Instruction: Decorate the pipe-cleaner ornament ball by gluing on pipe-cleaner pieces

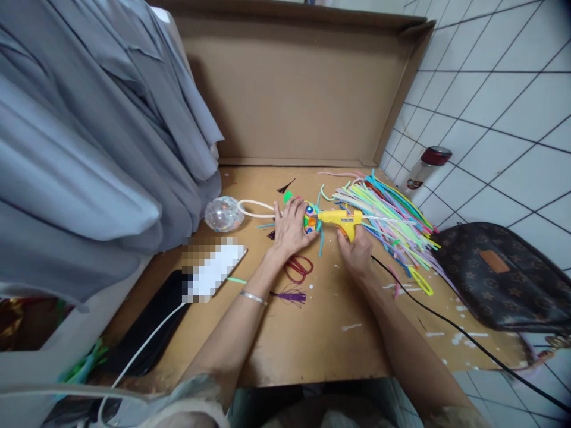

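A yellow hot glue gun [341, 218] is gripped in my right hand [357, 252], its nozzle pointing left and a clear glue stick out of its back. The nozzle tip is at a small colourful craft piece [311, 221] with blue, orange and green round parts. My left hand [291, 227] is laid over this piece, fingers curved along its far side and thumb at its near side; much of it is hidden. Blue pipe cleaners [321, 241] poke out around it. Beside my left hand is a cream-coloured loop handle [256, 208]. A purple tassel [292, 296] and red cord loops [298, 269] lie nearer me.
Coloured pipe cleaners [388, 214] are heaped at right, near a brown patterned bag [504, 273] and a bottle [428, 169]. The gun's black cable [446, 321] trails right. A clear ball [224, 214] and a black case [151, 333] lie left. Cardboard [298, 95] stands behind.
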`<state>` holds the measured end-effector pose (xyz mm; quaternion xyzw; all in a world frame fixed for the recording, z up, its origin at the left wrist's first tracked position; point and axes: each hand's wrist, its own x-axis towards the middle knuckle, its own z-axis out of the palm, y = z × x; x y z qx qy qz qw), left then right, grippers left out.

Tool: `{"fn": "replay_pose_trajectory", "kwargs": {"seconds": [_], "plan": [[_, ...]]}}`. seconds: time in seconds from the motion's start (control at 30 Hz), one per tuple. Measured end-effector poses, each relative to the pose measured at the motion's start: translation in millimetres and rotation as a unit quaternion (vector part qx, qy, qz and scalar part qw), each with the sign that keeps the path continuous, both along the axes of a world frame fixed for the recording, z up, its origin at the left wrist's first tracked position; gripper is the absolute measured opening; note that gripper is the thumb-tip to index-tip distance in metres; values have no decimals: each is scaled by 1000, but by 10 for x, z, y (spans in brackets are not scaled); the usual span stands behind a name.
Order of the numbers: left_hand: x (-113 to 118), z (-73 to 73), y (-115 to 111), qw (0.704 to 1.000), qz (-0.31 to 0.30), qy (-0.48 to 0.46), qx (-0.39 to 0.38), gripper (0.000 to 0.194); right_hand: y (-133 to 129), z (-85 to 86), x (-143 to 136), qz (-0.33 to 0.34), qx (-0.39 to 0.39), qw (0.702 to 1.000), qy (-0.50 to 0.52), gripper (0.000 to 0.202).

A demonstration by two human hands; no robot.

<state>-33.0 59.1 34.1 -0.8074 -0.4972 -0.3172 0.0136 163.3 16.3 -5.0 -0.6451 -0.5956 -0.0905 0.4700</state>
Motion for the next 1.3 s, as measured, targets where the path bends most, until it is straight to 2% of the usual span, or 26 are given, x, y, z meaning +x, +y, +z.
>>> {"fn": "replay_pose_trajectory", "kwargs": {"seconds": [0.37, 0.8, 1.3], "plan": [[-6, 8, -5, 1000, -7, -3, -3, 70, -9, 10, -5, 13, 10, 1000, 11, 34], [-3, 16, -17, 1000, -4, -2, -3, 68, -16, 22, 3, -11, 11, 1000, 0, 29], [1, 9, -16, 1000, -5, -2, 0, 68, -13, 35, 12, 11, -5, 1000, 5, 26]]}}
